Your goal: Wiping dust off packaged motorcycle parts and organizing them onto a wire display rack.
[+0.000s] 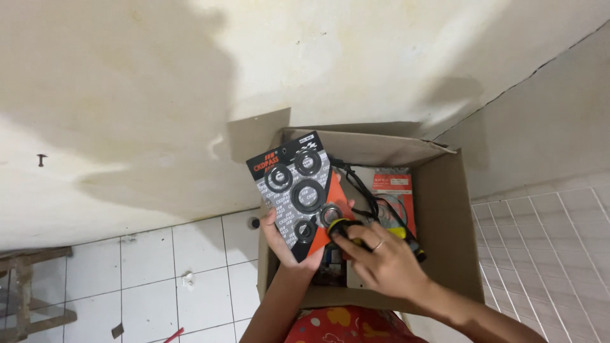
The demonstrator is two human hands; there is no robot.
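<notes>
Just below my chin, my two arms reach out over the red patterned cloth (346, 324) at my lap and into the open cardboard box (448, 209). My right hand (381, 257) lies over a yellow and black tool (346, 227), fingers curled down around its near end, ring showing; I take it as a grip, though the palm side is hidden. My left hand (283, 238) pinches the lower edge of a card of black rubber rings (298, 190), thumb on the front, the other fingers behind it, holding it upright and tilted above the box's left side. Further in lie black cables (362, 187) and a red packet (394, 187) flat against the bottom (what sits under my wrist I cannot make out).

As I judge it, the card is held only by its corner, so a bump from my right hand could twist it loose, and the tool may snag the cables if pulled up carelessly. Beyond the box stand the stained wall (190, 95) and the white tiled floor (190, 267).
</notes>
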